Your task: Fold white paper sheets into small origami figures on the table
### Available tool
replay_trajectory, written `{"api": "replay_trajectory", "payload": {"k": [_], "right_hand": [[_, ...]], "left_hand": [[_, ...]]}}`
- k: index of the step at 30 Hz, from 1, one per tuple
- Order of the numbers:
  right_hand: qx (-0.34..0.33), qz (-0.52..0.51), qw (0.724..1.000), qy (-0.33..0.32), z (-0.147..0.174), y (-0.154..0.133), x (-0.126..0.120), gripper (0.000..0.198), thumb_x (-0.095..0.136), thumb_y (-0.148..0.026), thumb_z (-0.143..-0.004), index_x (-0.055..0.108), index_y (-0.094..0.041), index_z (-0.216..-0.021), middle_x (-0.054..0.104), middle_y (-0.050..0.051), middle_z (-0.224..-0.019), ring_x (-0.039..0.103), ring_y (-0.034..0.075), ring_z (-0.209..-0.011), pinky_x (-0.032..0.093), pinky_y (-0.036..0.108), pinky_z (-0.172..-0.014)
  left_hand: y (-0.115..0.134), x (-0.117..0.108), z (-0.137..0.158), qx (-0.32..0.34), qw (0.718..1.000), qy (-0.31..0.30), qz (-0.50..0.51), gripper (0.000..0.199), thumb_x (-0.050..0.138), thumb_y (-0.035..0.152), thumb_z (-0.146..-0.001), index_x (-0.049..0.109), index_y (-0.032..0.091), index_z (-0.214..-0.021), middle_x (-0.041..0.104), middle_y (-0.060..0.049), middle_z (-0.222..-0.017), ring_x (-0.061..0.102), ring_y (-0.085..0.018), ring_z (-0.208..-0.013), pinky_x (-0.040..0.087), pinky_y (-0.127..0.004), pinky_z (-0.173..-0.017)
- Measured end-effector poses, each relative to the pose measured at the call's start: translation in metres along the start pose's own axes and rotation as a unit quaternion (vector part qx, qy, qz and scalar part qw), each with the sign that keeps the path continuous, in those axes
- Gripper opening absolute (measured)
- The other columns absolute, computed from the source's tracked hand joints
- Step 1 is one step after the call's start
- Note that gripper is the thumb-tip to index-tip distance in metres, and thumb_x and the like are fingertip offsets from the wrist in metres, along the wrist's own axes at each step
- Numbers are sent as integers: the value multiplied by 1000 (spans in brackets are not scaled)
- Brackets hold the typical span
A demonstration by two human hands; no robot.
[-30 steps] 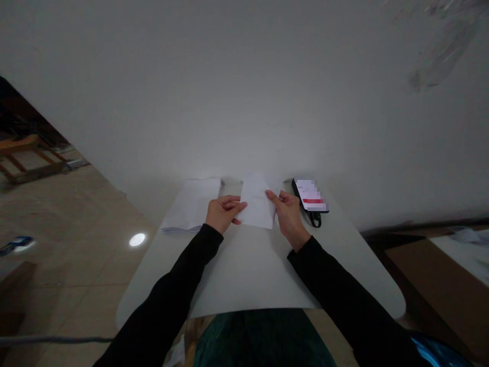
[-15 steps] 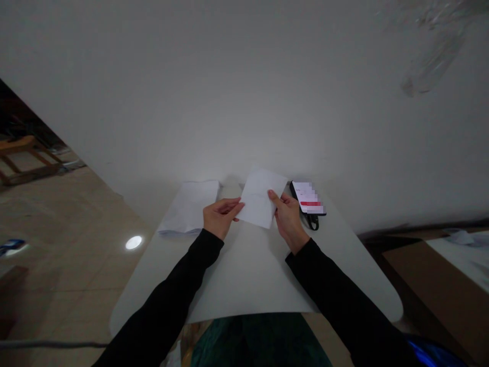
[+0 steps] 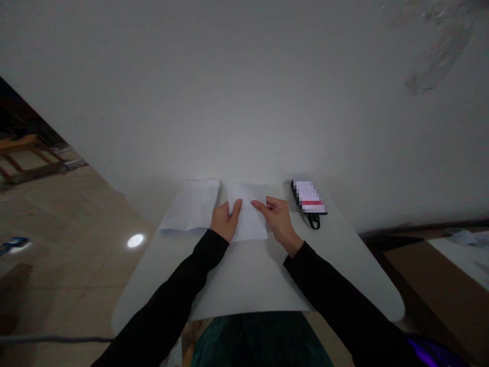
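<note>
A white sheet of paper [image 3: 248,224] is held upright-facing between my two hands, above the middle of the white table. My left hand [image 3: 224,219] grips its left edge, the thumb lying on the front and the fingers behind. On the opposite edge, my right hand [image 3: 278,218] pinches the paper with its thumb on the front face. Fingers behind the sheet are partly hidden. Just left of my left hand lies a stack of white paper [image 3: 191,206].
A phone [image 3: 308,196] with a lit, pixelated screen lies at the table's back right, a black loop [image 3: 314,220] beside it. The white table [image 3: 248,285] meets a grey wall [image 3: 244,102]. A cardboard box [image 3: 431,280] stands right; a wooden stool [image 3: 26,148] is far left.
The sheet has moved slightly left and down and turned from a tilt to nearly straight. My left hand has shifted its hold, its thumb now pointing up along the paper.
</note>
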State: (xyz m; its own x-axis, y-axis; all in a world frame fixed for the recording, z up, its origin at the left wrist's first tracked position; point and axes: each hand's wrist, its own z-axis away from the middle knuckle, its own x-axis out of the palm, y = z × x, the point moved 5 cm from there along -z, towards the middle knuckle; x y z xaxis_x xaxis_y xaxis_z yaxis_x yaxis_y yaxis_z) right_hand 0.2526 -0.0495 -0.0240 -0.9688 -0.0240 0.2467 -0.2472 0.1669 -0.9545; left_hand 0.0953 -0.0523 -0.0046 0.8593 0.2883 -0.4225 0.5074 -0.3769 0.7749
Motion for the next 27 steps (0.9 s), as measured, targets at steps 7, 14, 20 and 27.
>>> {"api": "replay_trajectory", "payload": {"k": [7, 14, 20, 27], "right_hand": [[46, -10, 999, -27, 0, 11, 5, 33, 78, -44, -63, 74, -17, -81, 74, 5, -77, 65, 18, -61, 50, 30, -58], [45, -40, 996, -60, 0, 7, 8, 28, 79, -43, -63, 70, -17, -67, 67, -1, -62, 56, 11, -51, 45, 25, -52], [88, -59, 991, -83, 4, 12, 11, 28, 77, -45, -66, 70, -18, -67, 67, -1, -63, 58, 11, -52, 48, 26, -55], [73, -36, 992, -91, 4, 14, 12, 32, 77, -47, -64, 71, -16, -67, 64, -1, -61, 57, 12, -53, 53, 29, -56]], "left_hand": [[-5, -7, -2, -1, 999, 40, -11, 40, 51, 47, -85, 56, 18, -58, 46, 2, -49, 42, -12, -49, 32, -24, -50], [-1, -12, -7, -10, 999, 31, -1, 41, 50, 44, -87, 48, 18, -54, 39, 3, -49, 38, -11, -49, 28, -23, -46], [-9, -16, -10, -43, 995, 72, 51, 46, 51, 47, -85, 38, 19, -51, 35, 4, -49, 32, -9, -47, 24, -23, -43], [-13, -22, -13, -49, 993, 92, 60, 44, 53, 50, -83, 46, 18, -54, 42, 2, -51, 38, -10, -49, 27, -22, -43]]}}
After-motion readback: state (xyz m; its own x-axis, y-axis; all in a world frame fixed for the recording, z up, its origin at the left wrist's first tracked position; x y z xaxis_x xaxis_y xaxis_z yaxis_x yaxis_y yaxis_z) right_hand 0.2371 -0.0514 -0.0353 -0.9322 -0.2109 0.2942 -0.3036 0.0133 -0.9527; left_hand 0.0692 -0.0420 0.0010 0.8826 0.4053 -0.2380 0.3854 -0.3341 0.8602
